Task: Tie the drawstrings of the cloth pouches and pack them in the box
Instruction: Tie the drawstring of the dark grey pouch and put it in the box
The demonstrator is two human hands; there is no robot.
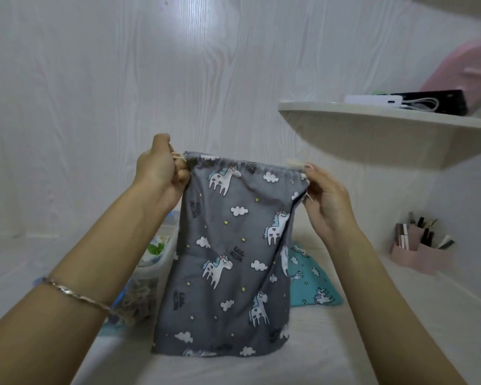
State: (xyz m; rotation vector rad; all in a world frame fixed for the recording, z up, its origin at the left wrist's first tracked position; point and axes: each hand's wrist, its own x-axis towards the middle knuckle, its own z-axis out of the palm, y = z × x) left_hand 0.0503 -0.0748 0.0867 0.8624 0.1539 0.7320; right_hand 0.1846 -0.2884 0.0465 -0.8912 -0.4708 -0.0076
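Grey unicorn pouch (228, 259): matt printed cloth. Teal pouch (314, 284): same cloth. Box (154, 273): translucent plastic. Bracelet (75, 294): shiny metal. Wall (95, 93): wood-grain, faint sheen.

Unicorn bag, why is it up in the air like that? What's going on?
A person is holding the grey unicorn pouch up by its top corners. The left hand grips the cream drawstring at one corner, and the right hand pinches the other corner. The top is a bit gathered, but no knot shows yet. A teal pouch lies on the surface behind, and the clear plastic box stands to the left, with printed cloth inside.
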